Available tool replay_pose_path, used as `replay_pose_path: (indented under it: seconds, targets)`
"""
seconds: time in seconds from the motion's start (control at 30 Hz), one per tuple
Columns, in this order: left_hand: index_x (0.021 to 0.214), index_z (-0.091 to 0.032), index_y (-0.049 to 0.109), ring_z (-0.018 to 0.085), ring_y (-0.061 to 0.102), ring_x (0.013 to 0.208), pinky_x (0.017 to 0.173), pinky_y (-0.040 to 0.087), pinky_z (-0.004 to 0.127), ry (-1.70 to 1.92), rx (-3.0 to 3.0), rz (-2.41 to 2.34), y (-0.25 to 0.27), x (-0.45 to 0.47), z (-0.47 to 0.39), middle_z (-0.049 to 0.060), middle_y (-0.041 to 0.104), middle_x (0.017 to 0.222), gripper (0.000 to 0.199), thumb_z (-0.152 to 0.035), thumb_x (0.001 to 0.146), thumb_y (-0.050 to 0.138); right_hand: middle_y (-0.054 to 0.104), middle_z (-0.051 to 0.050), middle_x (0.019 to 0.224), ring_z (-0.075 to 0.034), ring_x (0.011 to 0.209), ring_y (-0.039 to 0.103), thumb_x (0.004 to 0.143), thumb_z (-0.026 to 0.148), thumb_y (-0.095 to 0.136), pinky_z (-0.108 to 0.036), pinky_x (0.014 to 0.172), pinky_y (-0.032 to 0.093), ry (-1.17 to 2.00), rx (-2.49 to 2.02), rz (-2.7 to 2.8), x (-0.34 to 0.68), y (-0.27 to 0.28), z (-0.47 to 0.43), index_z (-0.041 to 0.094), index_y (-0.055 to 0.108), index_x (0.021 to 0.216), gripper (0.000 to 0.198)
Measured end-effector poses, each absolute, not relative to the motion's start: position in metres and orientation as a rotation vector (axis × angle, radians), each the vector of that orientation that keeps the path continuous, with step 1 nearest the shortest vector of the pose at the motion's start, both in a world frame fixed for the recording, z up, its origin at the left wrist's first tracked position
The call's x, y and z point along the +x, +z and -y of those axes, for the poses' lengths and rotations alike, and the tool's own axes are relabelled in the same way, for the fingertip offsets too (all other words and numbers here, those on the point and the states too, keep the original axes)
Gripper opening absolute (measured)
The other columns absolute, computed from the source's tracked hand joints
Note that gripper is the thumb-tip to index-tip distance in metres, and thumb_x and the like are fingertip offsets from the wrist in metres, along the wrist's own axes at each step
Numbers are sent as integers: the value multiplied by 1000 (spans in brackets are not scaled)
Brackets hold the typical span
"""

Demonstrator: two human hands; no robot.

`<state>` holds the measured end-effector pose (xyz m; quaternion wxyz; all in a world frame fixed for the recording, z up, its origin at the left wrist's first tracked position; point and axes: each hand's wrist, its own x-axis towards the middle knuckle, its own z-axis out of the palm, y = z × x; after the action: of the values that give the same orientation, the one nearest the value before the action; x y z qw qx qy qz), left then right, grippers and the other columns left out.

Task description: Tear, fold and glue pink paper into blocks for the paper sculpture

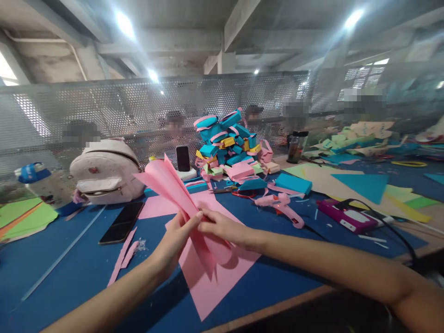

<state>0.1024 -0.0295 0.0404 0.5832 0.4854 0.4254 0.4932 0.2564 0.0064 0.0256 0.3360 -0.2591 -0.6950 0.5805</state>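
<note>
A sheet of pink paper (173, 185) is bunched at its middle, its ends flaring out like a bow. My left hand (178, 238) pinches it from the left, and my right hand (220, 226) grips it from the right; the fingertips meet at the gathered middle. Beneath them, flat pink sheets (211, 291) lie on the blue tabletop. Right of my hands rests a pink hot glue gun (279, 206) with a small red light. Pink paper scraps (123, 254) lie to the left.
Behind stands a heap of blue, pink and yellow paper pieces (229, 143), with scissors (224, 189) before it. A white backpack (104, 171), a bottle (48, 185) and a black phone (121, 223) are left. A purple power strip (347, 216) with a cord lies right. People sit beyond the perforated screen (138, 101).
</note>
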Motion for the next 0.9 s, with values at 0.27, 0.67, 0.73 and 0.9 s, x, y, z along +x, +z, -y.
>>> replay_pose_path:
  seconds: [0.27, 0.67, 0.73, 0.9]
  targets:
    - [101, -16, 71, 18, 69, 77, 70, 54, 25, 1207, 1143, -1043, 45, 77, 18, 7, 74, 90, 39, -45, 77, 78, 62, -11, 133, -29, 125, 56, 89, 58, 58, -47, 105, 45, 1575, -869, 1481, 271, 20, -9, 20, 62, 124, 52]
    - [109, -18, 68, 13, 67, 68, 62, 54, 21, 1238, 1264, -1127, 56, 39, 4, 2, 73, 84, 50, -38, 66, 86, 67, -7, 126, -27, 122, 58, 80, 36, 73, -45, 107, 43, 1476, -854, 1230, 296, 30, -24, 22, 63, 117, 41]
    - [117, -20, 65, 19, 71, 79, 65, 57, 26, 1202, 1267, -1111, 55, 44, 4, 6, 75, 95, 56, -40, 68, 84, 69, -7, 123, -27, 120, 60, 79, 35, 74, -46, 107, 44, 1485, -850, 1253, 293, 34, -22, 21, 65, 114, 39]
    - [122, -16, 64, 34, 67, 109, 86, 58, 39, 1139, 1310, -1049, 56, 59, 5, 15, 69, 122, 64, -43, 67, 85, 70, -7, 118, -28, 121, 58, 83, 45, 70, -48, 105, 44, 1468, -809, 1377, 288, 44, -20, 22, 66, 117, 41]
